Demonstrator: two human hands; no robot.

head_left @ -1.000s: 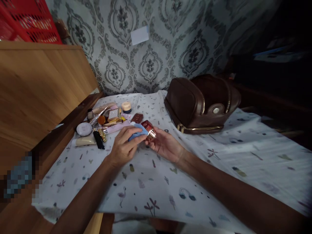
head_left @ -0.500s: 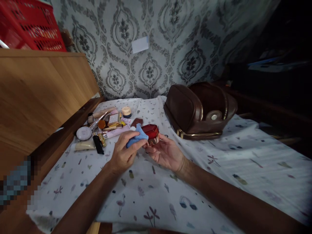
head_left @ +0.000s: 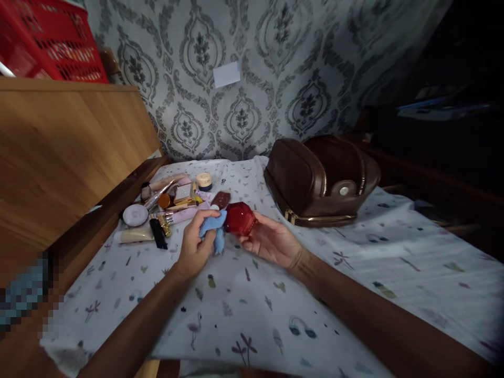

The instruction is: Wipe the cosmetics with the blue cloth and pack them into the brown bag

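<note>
A dark brown leather bag (head_left: 307, 184) with brass-coloured zips gapes at the top on a white sheet (head_left: 271, 325) printed with small motifs. Left of the bag, and nearer the person, is a glossy, translucent-looking red faceted container (head_left: 239, 218), held in the right hand (head_left: 277, 241). The thumb and fingers of that hand grip its right edge and lower right corner, palm partly open, so the container lies just left of these fingertips. Its broad face looks toward the camera; which way its long axis runs, I cannot tell.

The left hand (head_left: 197, 244), farther from the bag, pinches a crumpled light blue cloth (head_left: 212, 223) between thumb and fingers. The container lies right of those fingers, with the cloth's edge right at its left side; whether they touch is unclear. The right hand is nearer the bag. Farther left of the bag lies a loose cluster of cosmetics, including a round pale lilac compact (head_left: 135, 215).
</note>
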